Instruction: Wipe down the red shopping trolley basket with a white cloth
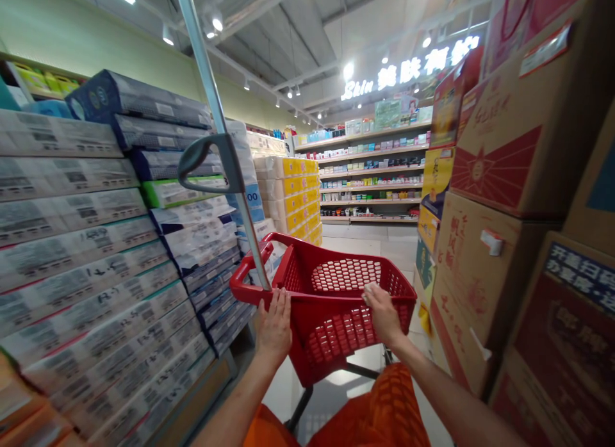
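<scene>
Supermarket aisle: one red basket (336,335), left hand (273,325) flat on its rim, right hand (382,312) curled over.

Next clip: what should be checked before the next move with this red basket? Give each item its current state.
1. Left hand flat on the near rim of the red basket: ok.
2. Right hand curled over the rim: ok.
3. Floor ahead bare up to the shelves: ok.
4. Gap to the cardboard boxes at right: cannot tell, the basket corner looks very close.
5. Gap to the paper packs at left: ok.
6. Wheels: cannot tell, hidden.
</scene>
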Action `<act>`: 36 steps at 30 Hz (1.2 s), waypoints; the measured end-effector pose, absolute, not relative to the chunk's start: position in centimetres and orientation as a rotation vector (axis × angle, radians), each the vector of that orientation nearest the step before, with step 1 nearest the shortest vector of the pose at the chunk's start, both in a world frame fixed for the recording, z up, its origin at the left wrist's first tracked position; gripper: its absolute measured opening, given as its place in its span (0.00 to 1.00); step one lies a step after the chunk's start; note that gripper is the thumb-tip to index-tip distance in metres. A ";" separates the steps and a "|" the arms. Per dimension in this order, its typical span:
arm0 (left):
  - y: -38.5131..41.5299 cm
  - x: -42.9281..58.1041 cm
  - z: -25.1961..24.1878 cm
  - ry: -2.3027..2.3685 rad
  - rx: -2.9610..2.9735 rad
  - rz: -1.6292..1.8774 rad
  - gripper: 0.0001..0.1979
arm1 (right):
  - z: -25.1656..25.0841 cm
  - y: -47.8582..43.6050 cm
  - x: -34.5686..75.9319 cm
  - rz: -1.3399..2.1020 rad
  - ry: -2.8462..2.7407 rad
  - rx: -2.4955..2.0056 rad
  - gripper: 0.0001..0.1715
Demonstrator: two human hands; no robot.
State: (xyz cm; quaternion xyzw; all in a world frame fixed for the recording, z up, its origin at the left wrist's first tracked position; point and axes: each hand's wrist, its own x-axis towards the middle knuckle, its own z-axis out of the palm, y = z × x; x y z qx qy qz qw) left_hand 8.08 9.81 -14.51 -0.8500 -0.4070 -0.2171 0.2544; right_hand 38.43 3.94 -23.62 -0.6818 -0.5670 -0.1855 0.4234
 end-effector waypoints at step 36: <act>9.1 3.2 -8.8 -1.373 -2.384 -0.620 0.26 | -18.6 10.7 22.1 -0.272 -1.669 -1.106 0.24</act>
